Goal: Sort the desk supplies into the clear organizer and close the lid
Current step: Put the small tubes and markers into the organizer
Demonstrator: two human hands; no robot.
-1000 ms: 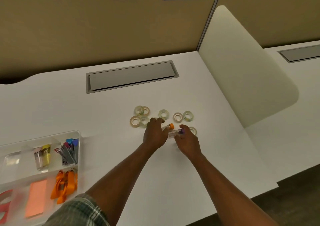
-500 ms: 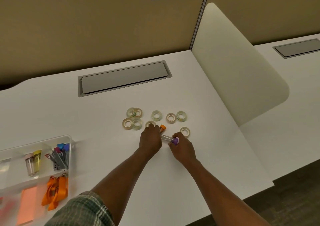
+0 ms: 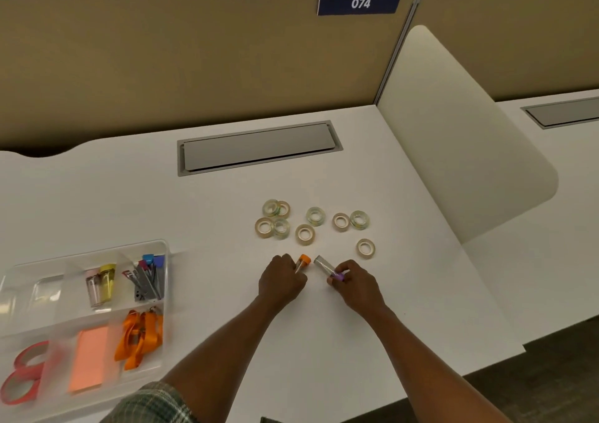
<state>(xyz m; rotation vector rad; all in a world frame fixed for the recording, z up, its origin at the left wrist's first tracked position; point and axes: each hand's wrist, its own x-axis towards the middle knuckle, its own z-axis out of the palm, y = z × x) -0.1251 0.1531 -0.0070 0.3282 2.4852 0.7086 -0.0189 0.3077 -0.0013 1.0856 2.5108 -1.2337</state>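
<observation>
Your hands have drawn apart: left hand (image 3: 282,280) fingers clamp the orange-capped tube (image 3: 302,261), right hand (image 3: 356,284) fingers clamp the purple-capped tube (image 3: 327,267). Tape rolls (image 3: 305,234) lie just beyond your fingers on the worktop (image 3: 129,202).

The white tabletop (image 3: 129,202) carries scattered tape rolls (image 3: 315,216) at centre and a clear organizer (image 3: 163,250) at 8 o'clock.

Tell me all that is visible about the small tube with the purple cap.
The tube with the purple cap is small, clear and looks like plastic. The right hand grips it at the capped end, so the cap is partly hidden. It is tilted, with its other end pointing up and left toward the orange-capped tube in the left hand, apart from it.
</observation>
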